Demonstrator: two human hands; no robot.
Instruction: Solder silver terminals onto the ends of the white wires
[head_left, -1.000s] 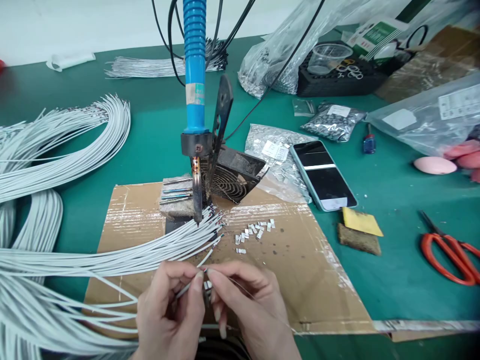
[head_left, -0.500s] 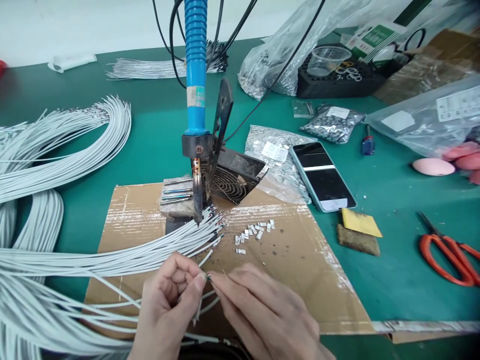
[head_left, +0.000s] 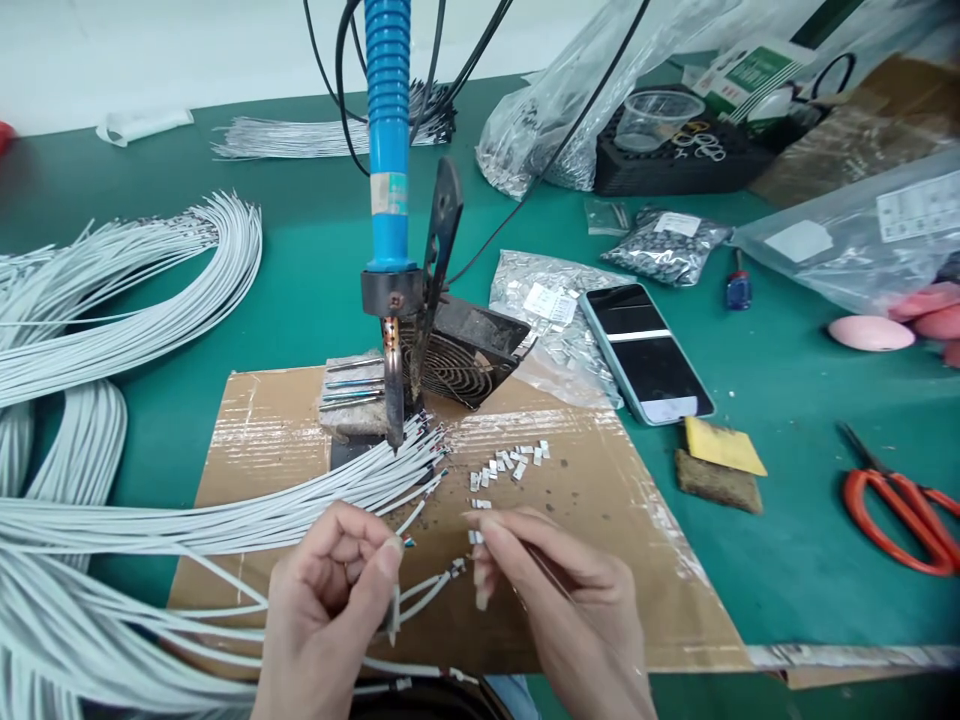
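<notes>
My left hand (head_left: pixel 330 600) pinches the end of a thin white wire (head_left: pixel 401 547) between thumb and forefinger, low over the cardboard sheet (head_left: pixel 600 560). My right hand (head_left: pixel 555 590) is a little to its right, fingers pinched on a small white connector piece (head_left: pixel 474 537). Just beyond it lies a scatter of small white connectors (head_left: pixel 510 462). A fan of white wires (head_left: pixel 315 495) runs in from the left, with its ends under the tip of the upright blue soldering iron (head_left: pixel 388 190).
Big loops of white wire (head_left: pixel 112 300) cover the left of the green table. A small black fan (head_left: pixel 465 360) stands behind the iron. To the right lie a phone (head_left: pixel 645 350), bags of parts (head_left: pixel 667 245), a yellow sponge (head_left: pixel 721 445) and red scissors (head_left: pixel 900 505).
My hands were together on one wire end. The right hand has drawn away to the right, toward the loose connectors, while the left keeps its wire. A finished wire end now lies between them.
</notes>
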